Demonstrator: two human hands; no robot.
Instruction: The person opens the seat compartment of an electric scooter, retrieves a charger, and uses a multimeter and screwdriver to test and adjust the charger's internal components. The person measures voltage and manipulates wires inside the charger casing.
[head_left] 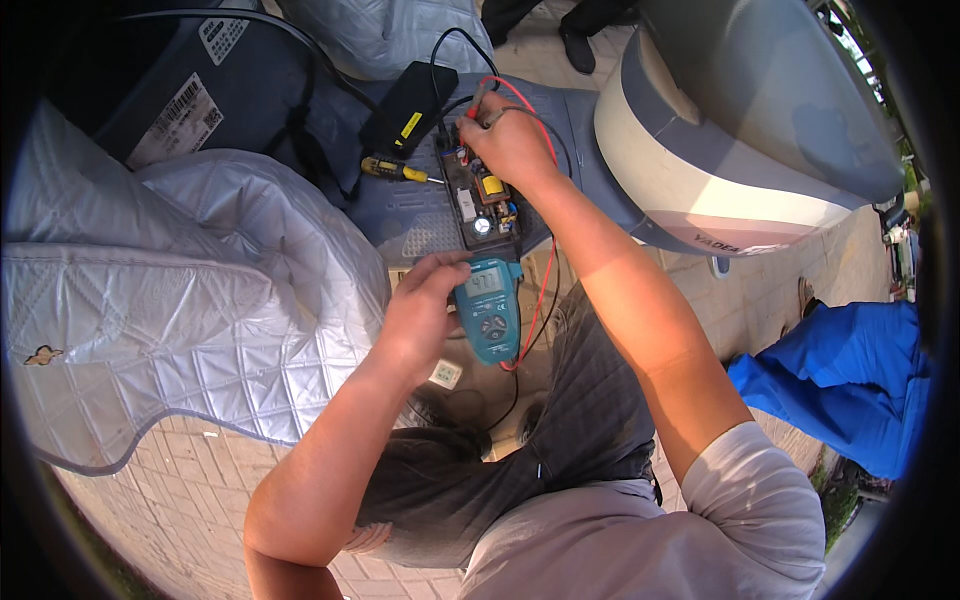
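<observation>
My left hand (428,298) is closed around the side of a teal digital multimeter (492,335) with a lit display, held upright in front of me. My right hand (512,145) pinches a red test probe (477,98) over the far end of an opened circuit board (482,195) in a dark housing. Its fingers cover the probe's tip, so contact is hidden. Whether a black probe is in the same grip cannot be made out. Red lead wire (549,275) and a black one run from the multimeter toward that hand. A yellow-and-black screwdriver (393,169) lies left of the board.
Board and black box (408,108) rest on the scooter footboard (390,215). A silver quilted cover (250,290) drapes at the left; the scooter's seat body (720,130) rises at the right. Another person's shoe (577,48) stands beyond. Blue cloth (850,380) is at the far right.
</observation>
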